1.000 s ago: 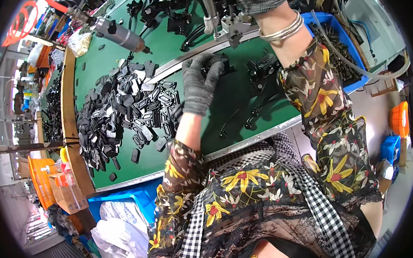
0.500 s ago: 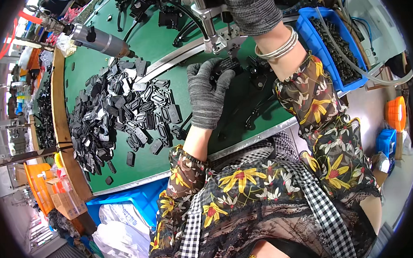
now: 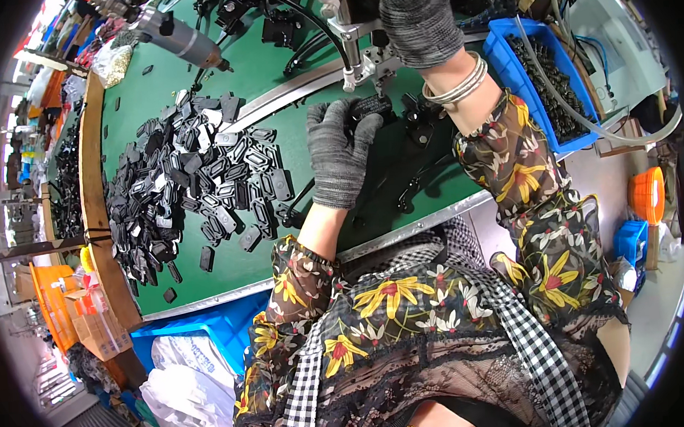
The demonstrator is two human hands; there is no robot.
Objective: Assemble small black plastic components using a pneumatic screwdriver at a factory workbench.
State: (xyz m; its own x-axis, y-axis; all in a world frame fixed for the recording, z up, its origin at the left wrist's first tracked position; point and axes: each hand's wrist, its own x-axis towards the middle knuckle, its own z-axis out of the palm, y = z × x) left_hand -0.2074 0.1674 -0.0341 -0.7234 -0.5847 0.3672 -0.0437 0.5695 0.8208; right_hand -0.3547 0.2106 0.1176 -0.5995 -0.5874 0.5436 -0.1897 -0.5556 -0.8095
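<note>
My left hand (image 3: 336, 154), in a grey knitted glove, grips a small black block-shaped part (image 3: 371, 108) between thumb and fingers. Just above that part stands a metal bench fixture (image 3: 357, 68) with an upright column and a bracket; whether they touch I cannot tell. My right hand (image 3: 422, 28), gloved the same way, is raised beside the fixture's column at the upper edge of the picture. Its fingers are hidden, and so is anything they hold. Black lever-like parts (image 3: 420, 118) lie on the green tabletop to the right of the held part.
A large heap of small black rectangular pieces (image 3: 203, 177) covers the table's left side. Above it hangs a grey pneumatic screwdriver (image 3: 186, 43). A metal rail (image 3: 276, 100) crosses the green table (image 3: 200, 284). On the right is a blue bin (image 3: 587, 138) of dark parts.
The black part has tilted in my left hand and shows a narrower face, with a wider gap below the fixture's bracket. The whole view has shifted slightly; my right hand stays beside the column.
</note>
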